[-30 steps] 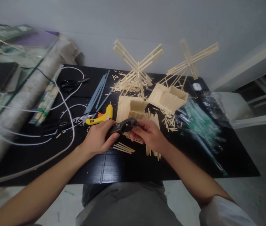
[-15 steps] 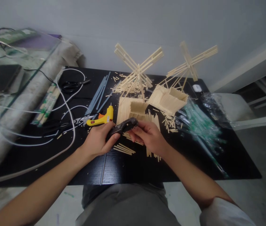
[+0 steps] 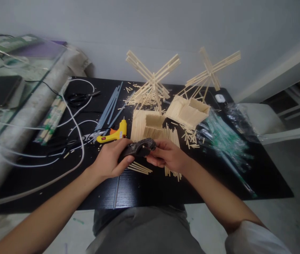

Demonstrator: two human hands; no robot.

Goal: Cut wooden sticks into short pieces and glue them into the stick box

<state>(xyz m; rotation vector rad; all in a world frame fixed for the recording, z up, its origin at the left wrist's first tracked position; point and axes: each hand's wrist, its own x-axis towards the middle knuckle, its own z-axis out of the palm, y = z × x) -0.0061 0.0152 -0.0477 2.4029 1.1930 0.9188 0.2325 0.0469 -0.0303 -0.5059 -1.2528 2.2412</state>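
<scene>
My left hand (image 3: pixel 112 157) is closed round a dark hand tool (image 3: pixel 139 147), its thumb along the near side. The tool has a curved, jaw-like far end with a notch in it, and it points to the right. My right hand (image 3: pixel 169 153) is pinched at that far end, fingertips against it. Whatever sits between those fingertips is too small or too hidden to make out. Just beyond the tool stands a model base of glued wooden sticks (image 3: pixel 138 123) with a square box on it. Loose wooden sticks (image 3: pixel 140 168) lie below the hands.
A yellow hot glue gun (image 3: pixel 115 134) lies left of the base. Two stick windmill shapes (image 3: pixel 153 78) rise at the back; a second stick base (image 3: pixel 176 107) stands right. Grey strips (image 3: pixel 110 106), scissors (image 3: pixel 79 98), white cable (image 3: pixel 78 130) and plastic wrappers (image 3: pixel 226 137) lie around.
The tool has dropped slightly and turned, so its notched end shows more. Both hands stay at it, the right one slightly lower. The view has shifted a little.
</scene>
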